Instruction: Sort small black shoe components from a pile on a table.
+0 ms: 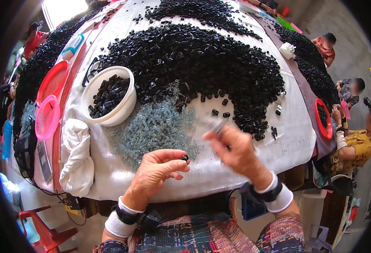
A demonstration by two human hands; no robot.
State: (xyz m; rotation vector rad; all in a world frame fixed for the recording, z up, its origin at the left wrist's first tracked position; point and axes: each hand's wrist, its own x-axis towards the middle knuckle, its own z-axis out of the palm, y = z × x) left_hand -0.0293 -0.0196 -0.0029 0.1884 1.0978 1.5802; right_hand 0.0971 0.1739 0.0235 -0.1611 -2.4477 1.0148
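Small black cylindrical plastic piece (185, 157) sat pinched between left hand (158, 168) thumb and forefinger, above the white-clothed desk (236, 160) edge. Right hand (236, 149) blurred; grip could not be told. Risk: tiny smooth piece slipping into the translucent spring pile (154, 128), near the white bowl (126, 105).
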